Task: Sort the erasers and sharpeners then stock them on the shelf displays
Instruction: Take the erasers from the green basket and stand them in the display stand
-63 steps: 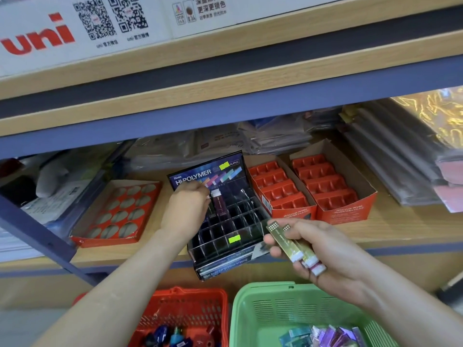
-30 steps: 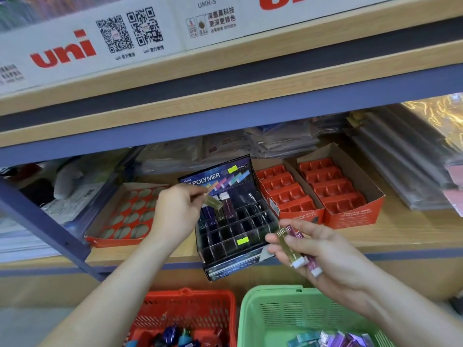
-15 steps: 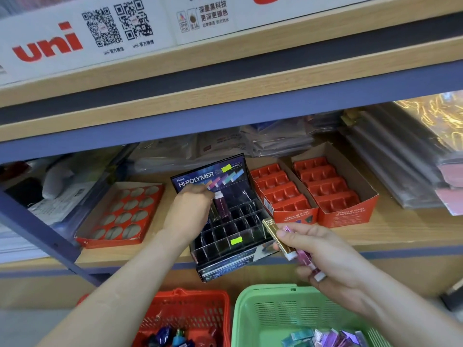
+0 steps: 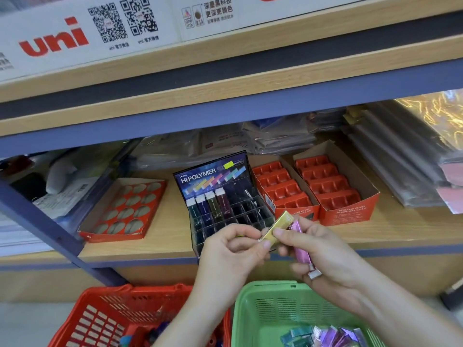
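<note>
A black Hi-Polymer display box (image 4: 240, 216) stands on the wooden shelf, with several dark eraser sticks (image 4: 208, 204) upright in its back row. In front of it my left hand (image 4: 230, 249) pinches the lower end of a gold eraser stick (image 4: 278, 227). My right hand (image 4: 323, 254) touches the same gold stick with thumb and forefinger and holds a pink eraser stick (image 4: 302, 249) against its palm. Below, a green basket (image 4: 273, 311) holds more metallic erasers (image 4: 325, 336), and a red basket (image 4: 112, 319) holds small coloured items.
Two orange compartment boxes (image 4: 313, 194) stand right of the display box. An orange tray with round holes (image 4: 125, 209) lies to its left. Packaged stock fills the back and right of the shelf. A blue shelf rail (image 4: 225, 113) runs overhead, and a diagonal blue strut (image 4: 50, 231) at left.
My left hand left the display box, where another eraser stick now stands, and came back to my right hand. It now grips the gold eraser stick.
</note>
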The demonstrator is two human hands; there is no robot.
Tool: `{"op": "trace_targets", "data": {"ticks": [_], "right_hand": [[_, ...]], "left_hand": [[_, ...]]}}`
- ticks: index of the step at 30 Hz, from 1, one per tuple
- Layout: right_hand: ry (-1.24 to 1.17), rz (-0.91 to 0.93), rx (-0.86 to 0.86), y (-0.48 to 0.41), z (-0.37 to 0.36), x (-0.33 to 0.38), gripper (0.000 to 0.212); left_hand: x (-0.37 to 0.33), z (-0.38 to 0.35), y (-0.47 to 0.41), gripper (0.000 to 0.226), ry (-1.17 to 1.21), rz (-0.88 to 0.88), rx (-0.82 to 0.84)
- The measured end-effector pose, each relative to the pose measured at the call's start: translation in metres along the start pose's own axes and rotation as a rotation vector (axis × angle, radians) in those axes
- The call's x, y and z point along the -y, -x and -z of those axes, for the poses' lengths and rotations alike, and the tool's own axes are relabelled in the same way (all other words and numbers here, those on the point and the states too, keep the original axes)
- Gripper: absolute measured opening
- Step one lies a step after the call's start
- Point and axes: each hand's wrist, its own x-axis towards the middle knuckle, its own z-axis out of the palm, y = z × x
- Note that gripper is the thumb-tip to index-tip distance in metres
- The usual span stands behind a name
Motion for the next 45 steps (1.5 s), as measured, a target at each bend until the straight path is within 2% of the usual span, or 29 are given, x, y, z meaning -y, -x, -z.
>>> {"op": "trace_targets", "data": {"ticks": [4,8,10,13,20,26,32,35,39,41,42,43,45], "right_hand": [[-0.066,-0.031,-0.001,0.000,-0.001,-0.001,0.016],[-0.131,-0.066,-0.036,0.001,0.002,0.003,0.048],[-0.158,-0.066,-0.023,0.001,0.003,0.005,0.053],[-0.203,-0.068,-0.006,0.003,0.000,0.006,0.047],[-0.138,-0.070,-0.031,0.004,-0.001,0.010,0.028],[-0.112,-0.093,-0.112,0.007,-0.003,0.011,0.020],[0.094,-0.058,-0.137,0.004,-0.001,0.008,0.005],[0.123,-0.022,-0.127,0.001,0.001,0.007,0.005],[0.067,0.002,-0.096,-0.001,0.003,0.006,0.011],[0.043,0.025,-0.088,-0.002,0.004,0.006,0.018],[0.039,0.037,-0.087,-0.002,0.004,0.006,0.023],[0.039,0.047,-0.091,-0.002,0.005,0.006,0.027],[0.044,0.058,-0.103,-0.003,0.005,0.005,0.030]], "left_hand": [[-0.001,0.008,-0.001,0.009,0.007,-0.026,-0.078],[-0.016,0.041,-0.024,0.014,-0.115,-0.129,-0.262],[-0.023,0.061,-0.045,0.014,-0.322,-0.204,-0.360],[-0.024,0.079,-0.072,0.010,-0.643,-0.293,-0.405],[-0.003,0.086,-0.104,0.016,-1.069,-0.509,-0.286],[-0.002,0.087,-0.117,0.018,-1.189,-0.571,-0.202],[0.009,0.080,-0.123,0.012,-1.308,-0.623,-0.095],[0.019,0.079,-0.126,0.010,-1.379,-0.638,-0.083],[0.015,0.074,-0.119,0.023,-1.288,-0.654,-0.140],[0.004,0.062,-0.102,0.012,-1.108,-0.617,-0.207],[-0.003,0.053,-0.089,0.007,-0.973,-0.547,-0.203],[-0.009,0.044,-0.075,0.010,-0.806,-0.431,-0.154],[-0.017,0.026,-0.046,0.015,-0.427,-0.204,0.017]]}}
